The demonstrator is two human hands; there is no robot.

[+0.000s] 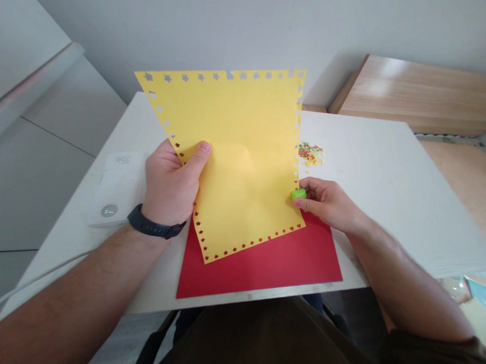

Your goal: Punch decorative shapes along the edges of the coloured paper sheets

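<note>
A red sheet [263,272] lies on the white desk [389,208] at six o'clock. Over it, central and tilted up, is a bright yellow sheet [244,117], its border punched with stars and hearts. At nine o'clock the left hand [172,179] pinches it; at three, the right hand [328,202] holds a small green punch [298,194] at its edge. Farther, toward two, multicoloured paper bits [312,153] lie heaped.

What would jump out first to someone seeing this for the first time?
The big yellow sheet, bordered with punched shapes and held up by the left hand in the middle of the view. Next, the bright green punch in the right hand at the sheet's right edge, and the red paper on the table below.
</note>
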